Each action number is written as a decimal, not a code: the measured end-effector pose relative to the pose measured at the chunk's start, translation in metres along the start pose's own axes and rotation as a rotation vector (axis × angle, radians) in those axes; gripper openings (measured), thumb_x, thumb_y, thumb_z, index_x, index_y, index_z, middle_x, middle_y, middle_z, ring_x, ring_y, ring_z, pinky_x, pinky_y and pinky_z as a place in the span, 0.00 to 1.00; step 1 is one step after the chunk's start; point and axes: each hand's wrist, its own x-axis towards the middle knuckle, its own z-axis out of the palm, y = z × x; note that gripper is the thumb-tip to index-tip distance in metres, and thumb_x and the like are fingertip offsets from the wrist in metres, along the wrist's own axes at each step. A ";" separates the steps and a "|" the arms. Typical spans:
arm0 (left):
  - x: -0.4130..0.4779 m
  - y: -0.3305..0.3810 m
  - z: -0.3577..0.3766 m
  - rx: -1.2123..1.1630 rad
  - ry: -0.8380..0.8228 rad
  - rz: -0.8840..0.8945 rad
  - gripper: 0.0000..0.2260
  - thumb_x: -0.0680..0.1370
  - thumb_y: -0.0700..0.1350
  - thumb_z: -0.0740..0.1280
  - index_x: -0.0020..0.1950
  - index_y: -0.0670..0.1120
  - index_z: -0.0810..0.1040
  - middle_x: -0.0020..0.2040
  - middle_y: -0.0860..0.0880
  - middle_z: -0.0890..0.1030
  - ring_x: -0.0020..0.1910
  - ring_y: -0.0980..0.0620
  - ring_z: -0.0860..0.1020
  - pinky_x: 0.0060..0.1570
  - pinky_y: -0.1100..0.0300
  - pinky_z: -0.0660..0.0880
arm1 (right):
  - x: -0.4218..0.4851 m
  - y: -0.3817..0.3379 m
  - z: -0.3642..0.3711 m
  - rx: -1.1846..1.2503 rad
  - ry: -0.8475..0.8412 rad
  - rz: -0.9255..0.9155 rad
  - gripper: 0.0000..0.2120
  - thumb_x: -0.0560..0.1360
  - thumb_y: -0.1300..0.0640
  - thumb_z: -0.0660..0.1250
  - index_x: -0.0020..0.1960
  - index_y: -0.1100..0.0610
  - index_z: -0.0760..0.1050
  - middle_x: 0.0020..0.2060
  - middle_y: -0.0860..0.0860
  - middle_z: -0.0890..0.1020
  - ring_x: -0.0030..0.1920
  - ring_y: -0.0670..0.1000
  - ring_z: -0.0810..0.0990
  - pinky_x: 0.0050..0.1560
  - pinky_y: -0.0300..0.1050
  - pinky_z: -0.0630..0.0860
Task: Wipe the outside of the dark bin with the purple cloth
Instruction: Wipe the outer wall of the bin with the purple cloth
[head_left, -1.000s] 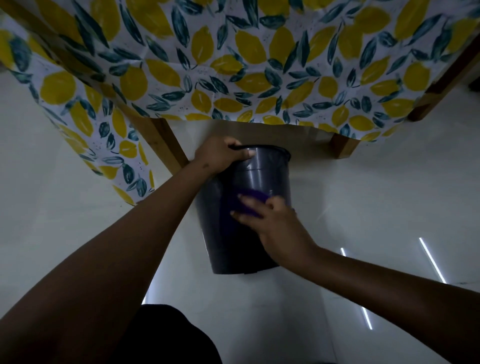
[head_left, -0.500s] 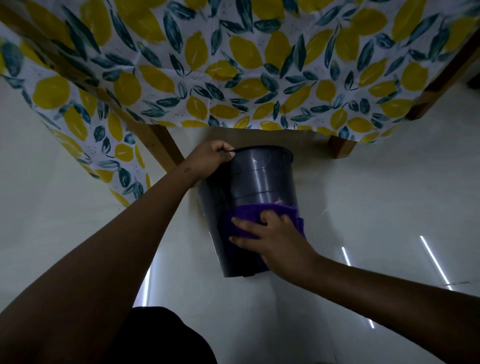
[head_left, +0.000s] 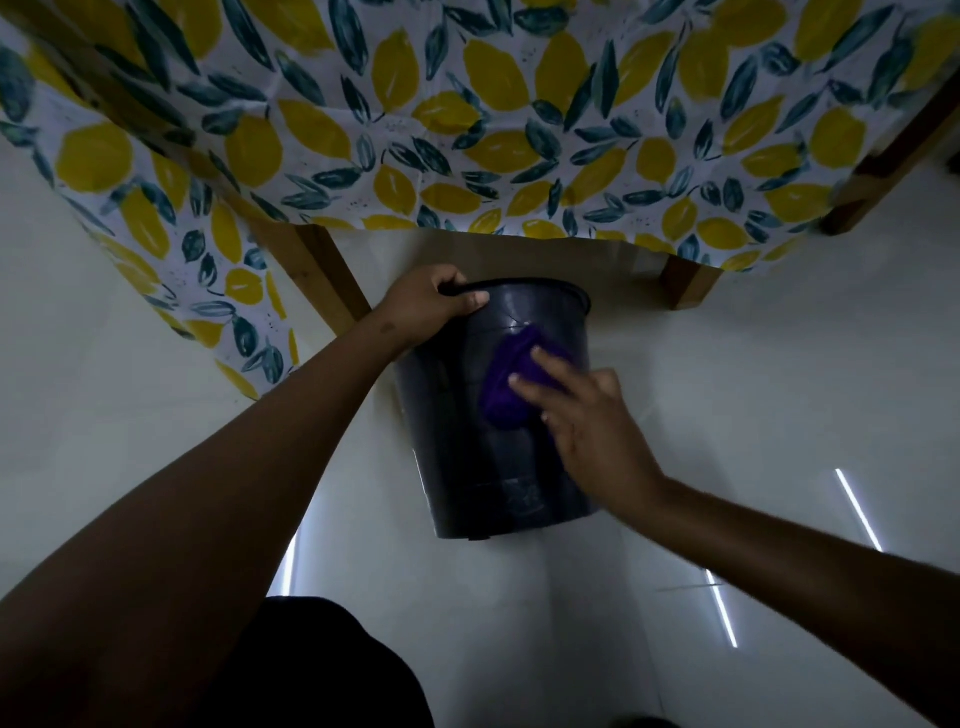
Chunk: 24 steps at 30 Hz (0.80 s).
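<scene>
The dark bin (head_left: 457, 447) stands on the pale floor in the middle of the head view, tilted toward me, its rim just under the table's edge. My left hand (head_left: 434, 306) grips the rim at its left side. My right hand (head_left: 587, 415) presses the bunched purple cloth (head_left: 506, 387) flat against the upper half of the bin's near wall, fingers spread over the cloth's right part. Part of the cloth is hidden under my fingers.
A table draped with a lemon-print cloth (head_left: 467, 114) overhangs the bin. Wooden legs stand at the left (head_left: 319, 270), behind the bin to the right (head_left: 688, 283) and at the far right (head_left: 878, 176). The glossy white floor (head_left: 753, 395) reflects light strips.
My right hand has slid the cloth up the bin's wall from its lower half to the upper half. The cloth is now more bunched. My left hand stays on the rim.
</scene>
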 end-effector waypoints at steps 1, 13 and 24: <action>0.001 0.000 -0.001 0.023 0.003 0.007 0.12 0.75 0.49 0.71 0.47 0.39 0.79 0.40 0.47 0.77 0.40 0.53 0.74 0.39 0.60 0.69 | -0.013 -0.009 0.003 -0.032 -0.062 -0.076 0.24 0.74 0.63 0.63 0.66 0.43 0.72 0.71 0.48 0.69 0.52 0.55 0.69 0.54 0.47 0.72; -0.002 0.002 -0.004 -0.135 -0.050 -0.050 0.12 0.68 0.47 0.77 0.37 0.47 0.74 0.37 0.48 0.77 0.38 0.53 0.75 0.39 0.59 0.71 | 0.025 0.009 -0.010 0.063 0.062 0.134 0.26 0.73 0.67 0.64 0.67 0.46 0.72 0.71 0.50 0.68 0.57 0.57 0.71 0.61 0.35 0.62; -0.003 0.009 -0.006 -0.002 -0.264 -0.022 0.11 0.78 0.39 0.66 0.60 0.44 0.78 0.56 0.46 0.80 0.55 0.52 0.77 0.57 0.58 0.74 | -0.009 -0.014 -0.004 0.019 -0.034 -0.053 0.26 0.74 0.65 0.66 0.68 0.45 0.70 0.70 0.49 0.69 0.53 0.56 0.69 0.56 0.52 0.73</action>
